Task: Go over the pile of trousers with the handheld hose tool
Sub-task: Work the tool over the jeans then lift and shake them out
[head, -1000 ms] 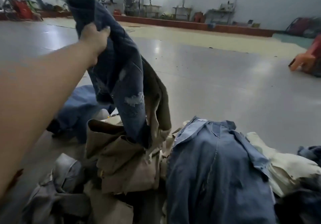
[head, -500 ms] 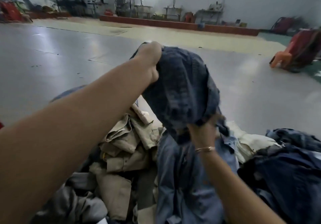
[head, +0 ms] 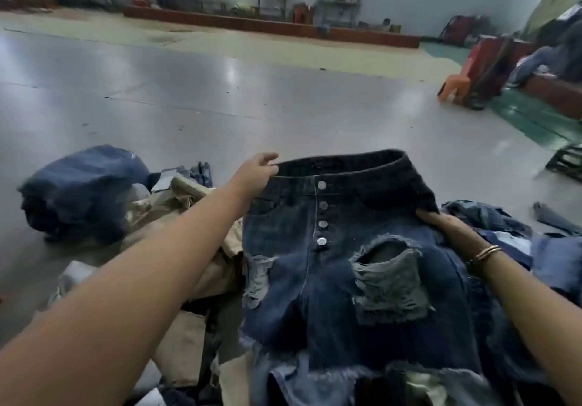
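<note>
A dark blue ripped pair of jeans (head: 333,267) with several silver buttons lies spread front-up on the pile of trousers (head: 195,267). My left hand (head: 255,174) pinches the left end of its waistband. My right hand (head: 441,221) grips the waistband's right side, fingers tucked under the cloth. The pile holds khaki and blue denim pieces around and beneath it. No hose tool is in view.
A bundled dark blue garment (head: 82,188) sits on the grey floor at the left. More denim (head: 491,220) lies at the right. An orange plastic chair (head: 456,86) and a red cart stand at the far right. Shelves and clutter line the back wall.
The jeans, earlier held up bunched in my left hand, have been brought down and spread flat on the pile, with each hand now at one end of the waistband.
</note>
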`<control>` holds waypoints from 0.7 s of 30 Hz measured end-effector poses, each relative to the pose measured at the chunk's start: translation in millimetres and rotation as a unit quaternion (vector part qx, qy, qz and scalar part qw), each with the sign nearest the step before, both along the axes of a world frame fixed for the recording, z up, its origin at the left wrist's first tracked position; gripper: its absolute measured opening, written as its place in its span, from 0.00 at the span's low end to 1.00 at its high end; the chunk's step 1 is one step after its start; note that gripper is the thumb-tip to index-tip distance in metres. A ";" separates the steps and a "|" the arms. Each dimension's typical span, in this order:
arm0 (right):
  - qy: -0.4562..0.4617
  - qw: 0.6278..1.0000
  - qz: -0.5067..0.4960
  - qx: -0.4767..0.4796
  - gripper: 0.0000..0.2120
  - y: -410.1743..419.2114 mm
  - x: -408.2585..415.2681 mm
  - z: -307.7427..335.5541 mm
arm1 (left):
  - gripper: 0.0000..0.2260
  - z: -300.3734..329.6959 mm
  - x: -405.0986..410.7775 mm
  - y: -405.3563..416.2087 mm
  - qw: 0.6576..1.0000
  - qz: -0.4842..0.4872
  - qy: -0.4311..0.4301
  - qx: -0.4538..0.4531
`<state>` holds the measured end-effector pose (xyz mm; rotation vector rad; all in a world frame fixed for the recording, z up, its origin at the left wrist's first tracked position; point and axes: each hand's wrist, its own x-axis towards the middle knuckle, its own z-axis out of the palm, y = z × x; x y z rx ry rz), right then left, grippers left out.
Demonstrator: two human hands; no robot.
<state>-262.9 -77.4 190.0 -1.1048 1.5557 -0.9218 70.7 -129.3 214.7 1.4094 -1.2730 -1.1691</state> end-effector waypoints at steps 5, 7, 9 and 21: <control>0.313 0.933 -0.066 0.168 0.22 31.1 -78.1 -117.3 | 0.13 -155.0 66.5 58.8 0.941 -0.081 -0.258 0.202; 0.306 0.926 -0.035 0.218 0.21 48.7 -78.9 -153.9 | 0.09 -200.8 84.4 97.8 0.900 -0.132 -0.264 0.319; 0.316 0.909 0.029 0.272 0.19 67.0 -67.6 -185.6 | 0.11 -232.6 88.4 123.4 0.853 -0.203 -0.307 0.370; 0.121 0.944 -0.099 0.290 0.32 104.3 -18.5 -266.3 | 0.17 -259.3 21.2 115.4 0.807 -0.355 -0.407 0.240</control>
